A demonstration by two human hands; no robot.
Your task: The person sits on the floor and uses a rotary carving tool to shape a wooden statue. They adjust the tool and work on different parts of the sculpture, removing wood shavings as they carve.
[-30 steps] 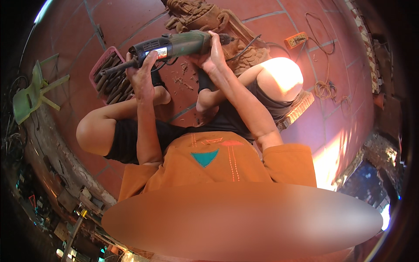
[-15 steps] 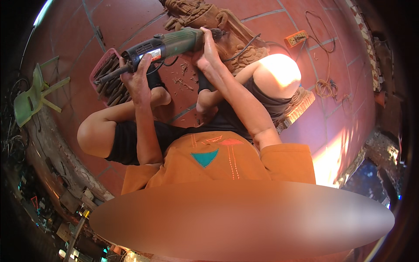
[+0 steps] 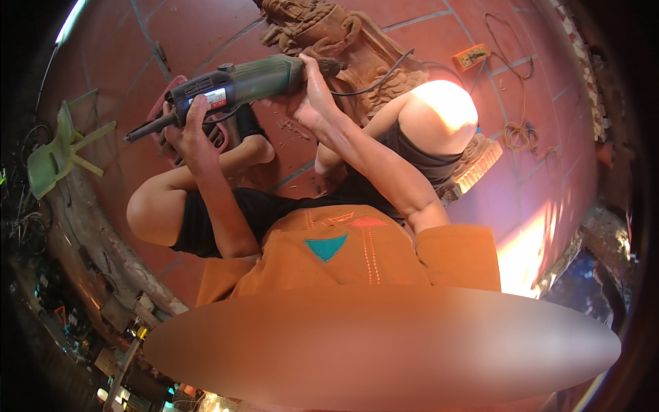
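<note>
Green-bodied, the long plastic-and-metal die grinder [image 3: 237,86] is held up in the air above the red tiled floor [image 3: 206,27], in front of the person's knees. Left hand [image 3: 187,130] is clamped around its black front section, right hand [image 3: 312,93] wrapped about the rear by the black cord [image 3: 374,81]. Done well, I judge, both grips stay firm, cord clear of the brown carved wooden piece [image 3: 322,31].

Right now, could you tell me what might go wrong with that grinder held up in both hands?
The black power cord trails from the long green die grinder across the carved wooden piece and could snag. The left hand grips near the bare black spindle, so a slip could bring fingers onto it.
</note>
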